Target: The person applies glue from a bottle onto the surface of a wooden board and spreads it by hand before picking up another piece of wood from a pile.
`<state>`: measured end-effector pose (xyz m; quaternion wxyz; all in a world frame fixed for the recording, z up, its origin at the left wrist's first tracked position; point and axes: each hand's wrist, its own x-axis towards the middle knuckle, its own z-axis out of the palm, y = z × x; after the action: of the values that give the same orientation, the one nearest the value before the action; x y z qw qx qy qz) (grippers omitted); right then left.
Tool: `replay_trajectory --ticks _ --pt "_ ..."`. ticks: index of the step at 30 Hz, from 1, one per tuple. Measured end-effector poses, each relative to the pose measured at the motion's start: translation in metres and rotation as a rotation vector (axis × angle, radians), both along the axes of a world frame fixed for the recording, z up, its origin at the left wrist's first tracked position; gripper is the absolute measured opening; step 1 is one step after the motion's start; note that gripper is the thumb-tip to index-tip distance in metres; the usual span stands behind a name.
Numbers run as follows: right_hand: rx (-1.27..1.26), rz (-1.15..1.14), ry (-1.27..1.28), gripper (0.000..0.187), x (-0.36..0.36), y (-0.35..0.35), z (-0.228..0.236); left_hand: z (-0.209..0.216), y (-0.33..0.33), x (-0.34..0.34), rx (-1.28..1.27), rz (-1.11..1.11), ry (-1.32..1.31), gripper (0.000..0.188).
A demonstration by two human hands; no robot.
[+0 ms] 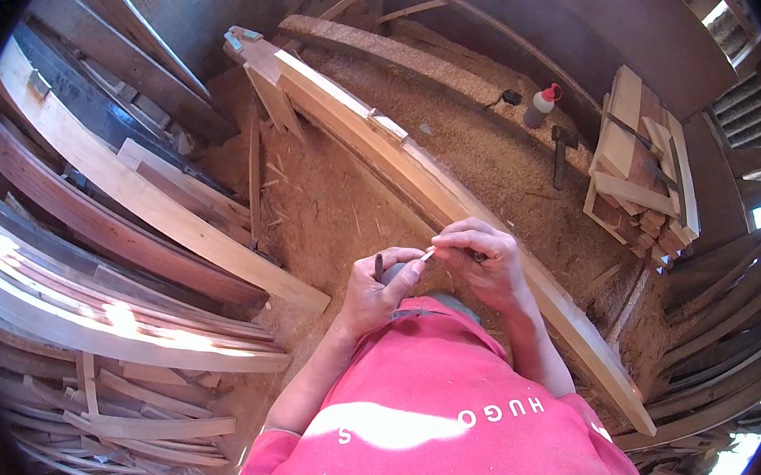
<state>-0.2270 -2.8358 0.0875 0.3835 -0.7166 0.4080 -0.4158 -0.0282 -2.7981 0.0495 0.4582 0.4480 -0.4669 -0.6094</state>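
In front of my chest, both hands meet at the fingertips. A small, thin white stick (427,254) is pinched between them; its exact kind is too small to make out. My left hand (379,285) is closed, thumb and forefinger at the white stick's near end. A short dark, pen-like stick (378,266) pokes up from the same hand. My right hand (492,268) is closed too, its fingertips at the stick's other end. Something dark shows at its fingers, unclear. Close beyond the right hand runs a long wooden beam (449,197).
Curved planks (133,200) are stacked at the left. On the sawdust-covered floor at the right lie a hammer (561,156) and a red-capped bottle (539,108). A strapped bundle of wood blocks (637,170) stands farther right. More boards (741,323) lie behind it.
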Motion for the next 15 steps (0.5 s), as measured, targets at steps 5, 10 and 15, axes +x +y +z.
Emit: replay_trajectory --ticks 5,10,15 --pt "-0.054 0.057 0.081 0.016 -0.005 0.001 0.005 0.015 -0.002 0.006 -0.130 -0.004 -0.198 0.022" --pt "-0.075 0.112 0.119 0.015 -0.007 0.000 0.010 0.017 -0.003 0.011 -0.086 -0.052 -0.242 0.023" --pt "-0.159 0.112 0.146 0.015 -0.004 -0.001 0.010 0.018 -0.001 0.015 -0.146 -0.048 -0.264 0.021"
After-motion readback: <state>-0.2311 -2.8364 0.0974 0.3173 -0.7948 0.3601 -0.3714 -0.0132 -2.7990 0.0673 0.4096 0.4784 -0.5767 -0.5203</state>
